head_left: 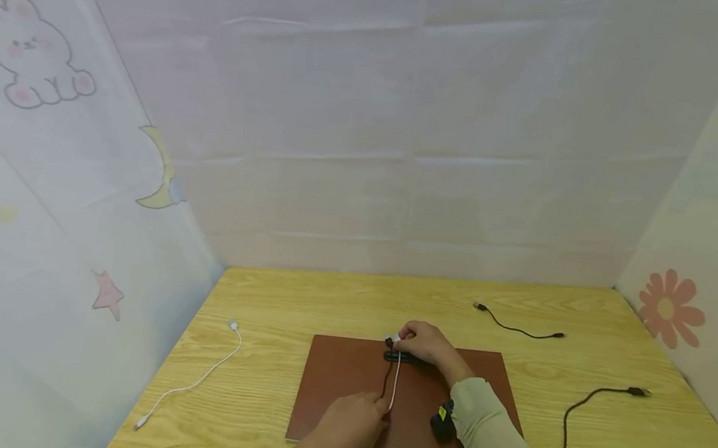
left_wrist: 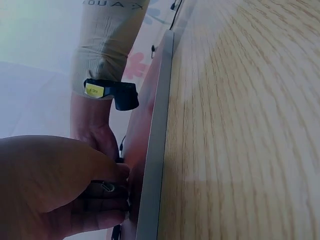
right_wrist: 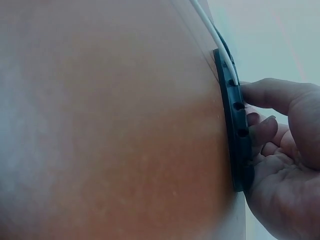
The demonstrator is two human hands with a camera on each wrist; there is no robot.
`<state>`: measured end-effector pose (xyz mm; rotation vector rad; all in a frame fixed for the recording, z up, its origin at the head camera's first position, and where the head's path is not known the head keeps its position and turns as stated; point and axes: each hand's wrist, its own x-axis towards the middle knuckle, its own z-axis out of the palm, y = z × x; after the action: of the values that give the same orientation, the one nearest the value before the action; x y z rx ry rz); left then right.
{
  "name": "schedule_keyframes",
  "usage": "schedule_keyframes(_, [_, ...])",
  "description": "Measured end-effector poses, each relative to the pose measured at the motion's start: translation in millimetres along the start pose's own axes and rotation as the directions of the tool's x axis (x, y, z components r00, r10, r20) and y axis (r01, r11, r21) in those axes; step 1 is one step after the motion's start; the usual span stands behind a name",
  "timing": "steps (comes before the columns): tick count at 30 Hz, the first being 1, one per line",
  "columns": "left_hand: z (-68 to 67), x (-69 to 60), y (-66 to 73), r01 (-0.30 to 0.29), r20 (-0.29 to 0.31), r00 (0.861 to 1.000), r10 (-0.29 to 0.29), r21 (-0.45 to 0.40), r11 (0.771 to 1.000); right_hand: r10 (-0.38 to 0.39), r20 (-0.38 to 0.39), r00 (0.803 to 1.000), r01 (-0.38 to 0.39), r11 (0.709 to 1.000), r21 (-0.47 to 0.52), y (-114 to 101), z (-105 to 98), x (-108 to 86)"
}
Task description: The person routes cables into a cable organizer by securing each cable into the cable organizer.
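- Pinching thin white cable (head_left: 396,383) near its pale plug (head_left: 396,337) with fingers of right hand (head_left: 427,343); apparently gripping its lower stretch with curled fingers of left hand (head_left: 347,423).
- Stretched between both sets of fingers, across black slotted strip (right_wrist: 230,115) on brown rectangular board (head_left: 332,378), just beside thin black cable (head_left: 387,379).
- Likely seating white cable in strip; next, probably calls for pressing down under right fingers.

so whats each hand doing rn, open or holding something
Left hand: closed, holding the white cable and, apparently, the black cable.
Right hand: closed, pinching the white cable at the black holder.
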<state>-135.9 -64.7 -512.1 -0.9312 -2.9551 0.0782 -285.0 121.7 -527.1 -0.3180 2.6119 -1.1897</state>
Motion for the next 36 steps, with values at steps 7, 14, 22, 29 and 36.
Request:
schedule_keyframes(7, [-2.3, -4.9, -6.3, 0.005, 0.005, 1.000, -0.005, -0.106, 0.994, 0.006, -0.003, 1.000, -0.006, 1.000, 0.001, 2, -1, 0.6])
schedule_keyframes(14, [-11.1, -14.1, -12.1, 0.040, 0.067, 0.997, -0.026, -0.225, 0.974, 0.014, 0.002, 1.000, -0.014, 1.000, -0.001, 3, -1, 1.3])
schedule_keyframes(22, [-9.7, -24.4, -23.3, 0.038, 0.078, 0.997, -0.014, -0.317, 0.948, 0.014, 0.005, 1.000, -0.014, 1.000, -0.011, 3, 1, 1.4])
schedule_keyframes(29, [-15.7, -40.4, -43.8, 0.078, 0.042, 0.997, -0.067, -0.365, 0.928, 0.017, 0.013, 1.000, -0.016, 1.000, -0.021, 3, 0, -0.8])
schedule_keyframes(36, [-24.5, -59.5, -79.7, 0.182, -0.004, 0.980, -0.197, -0.369, 0.911, 0.004, 0.013, 1.000, -0.003, 0.999, -0.045, 1, 0, 1.2])
